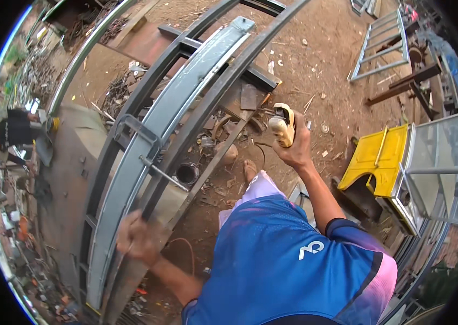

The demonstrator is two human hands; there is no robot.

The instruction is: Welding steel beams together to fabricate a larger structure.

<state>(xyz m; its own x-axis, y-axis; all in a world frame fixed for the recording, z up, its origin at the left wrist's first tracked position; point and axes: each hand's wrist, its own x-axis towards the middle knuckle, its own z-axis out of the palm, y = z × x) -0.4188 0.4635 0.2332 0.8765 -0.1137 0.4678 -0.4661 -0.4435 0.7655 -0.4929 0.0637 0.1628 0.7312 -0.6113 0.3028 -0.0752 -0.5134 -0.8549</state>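
Note:
In my right hand (298,143), raised out to the right of the workpiece, is a cream-coloured power tool (282,125) with a dark part at its top. My fingers wrap round its body; its exact kind is unclear. My left hand (139,238) is smeared by motion near the close end of a long grey-painted metal channel (172,105). Whether it touches the metal I cannot tell. The channel lies along a frame of dark steel tubes (207,111). A metal clamp (141,134) straddles the channel, its screw rod (164,173) slanting toward me.
On the dirt floor beneath the frame lie scrap metal and a dark round ring (187,173). To the right stand a yellow metal panel (378,157), a glazed frame (439,168) and a grey ladder-like frame (383,46). Another person (20,130) is at the far left.

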